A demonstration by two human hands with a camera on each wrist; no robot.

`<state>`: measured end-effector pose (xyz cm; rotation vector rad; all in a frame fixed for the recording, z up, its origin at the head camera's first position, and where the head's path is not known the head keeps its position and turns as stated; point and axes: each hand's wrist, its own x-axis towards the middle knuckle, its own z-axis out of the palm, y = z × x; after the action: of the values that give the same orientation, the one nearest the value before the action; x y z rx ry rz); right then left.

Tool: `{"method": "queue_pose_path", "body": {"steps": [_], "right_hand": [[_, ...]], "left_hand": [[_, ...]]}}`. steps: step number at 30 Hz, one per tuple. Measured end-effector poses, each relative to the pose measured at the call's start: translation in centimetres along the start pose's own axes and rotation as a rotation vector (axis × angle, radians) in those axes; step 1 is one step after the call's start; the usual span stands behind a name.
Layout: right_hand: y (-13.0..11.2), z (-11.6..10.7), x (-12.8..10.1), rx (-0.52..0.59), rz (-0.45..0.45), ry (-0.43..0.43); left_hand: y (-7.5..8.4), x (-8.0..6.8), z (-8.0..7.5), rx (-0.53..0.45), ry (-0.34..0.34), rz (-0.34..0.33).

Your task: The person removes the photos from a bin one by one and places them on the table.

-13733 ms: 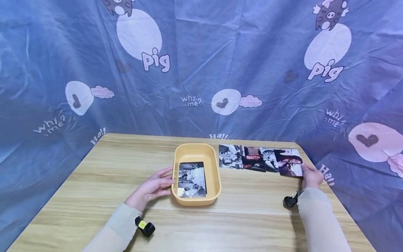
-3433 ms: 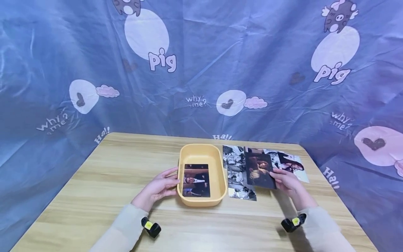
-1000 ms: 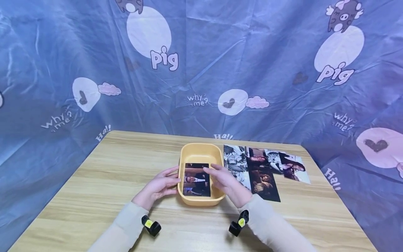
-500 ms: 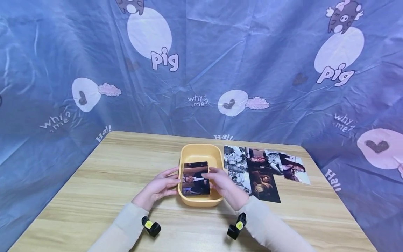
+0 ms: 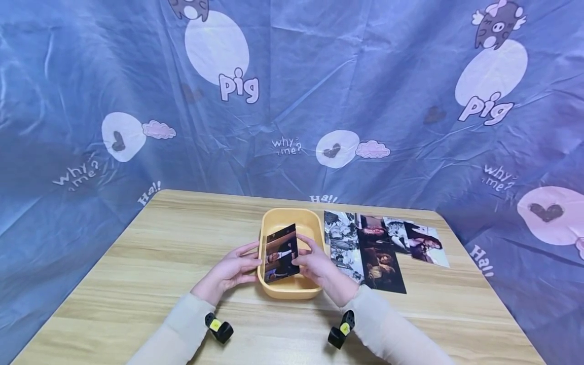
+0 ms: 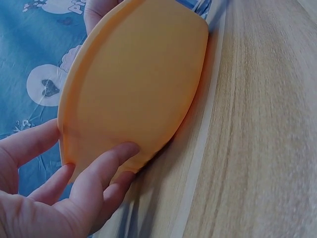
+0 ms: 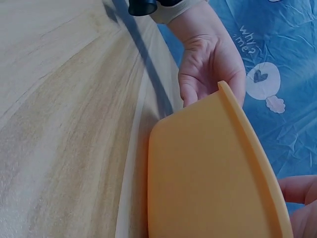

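My right hand [image 5: 319, 268] pinches a photo [image 5: 280, 253], tilted above the yellow tray [image 5: 292, 291]. My left hand [image 5: 228, 271], fingers relaxed, rests against the tray's nine o'clock wall.

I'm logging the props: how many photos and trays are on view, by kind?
Photos: 7, the held photo in the right hand, six lying on the table
Yellow tray: 1
Total: 8

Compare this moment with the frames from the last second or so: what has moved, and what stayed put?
The right hand, which had reached into the yellow tub, now pinches the photo that lay flat there and has tipped it up on edge. The left hand still steadies the tub's left wall. The photos on the table beside the tub lie unchanged.
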<state>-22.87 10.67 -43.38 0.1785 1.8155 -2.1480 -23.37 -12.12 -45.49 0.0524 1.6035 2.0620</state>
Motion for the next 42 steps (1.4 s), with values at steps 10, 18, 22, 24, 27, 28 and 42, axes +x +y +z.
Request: {"method": "queue_pose_path", "body": {"steps": [10,18,22,24,27,28,42], "right_hand": [[0.1,0.2,0.2,0.007,0.02,0.022],[0.1,0.1,0.3,0.031,0.007,0.012],[-0.2,-0.1,0.3,0.04,-0.007,0.016],[-0.5,-0.3,0.1,0.037,-0.009,0.025],[-1.1,-0.7,-0.1,0.041,-0.013,0.034],[-1.3,-1.0,-0.2,0.046,-0.022,0.03],[-4.2,-7.9,-2.9,0.073,-0.117,0.045]], "left_hand": [[-0.1,0.1,-0.1,0.006,0.006,-0.003],[-0.2,0.2,-0.1,-0.002,-0.001,0.001],[-0.2,0.2,-0.2,-0.006,-0.006,0.006],[-0.3,0.2,-0.2,-0.004,-0.004,0.009],[-0.4,0.2,-0.2,0.0,0.005,0.009],[-0.4,0.2,-0.2,0.001,0.008,0.008],[-0.4,0.2,0.1,0.014,0.042,-0.007]]}}
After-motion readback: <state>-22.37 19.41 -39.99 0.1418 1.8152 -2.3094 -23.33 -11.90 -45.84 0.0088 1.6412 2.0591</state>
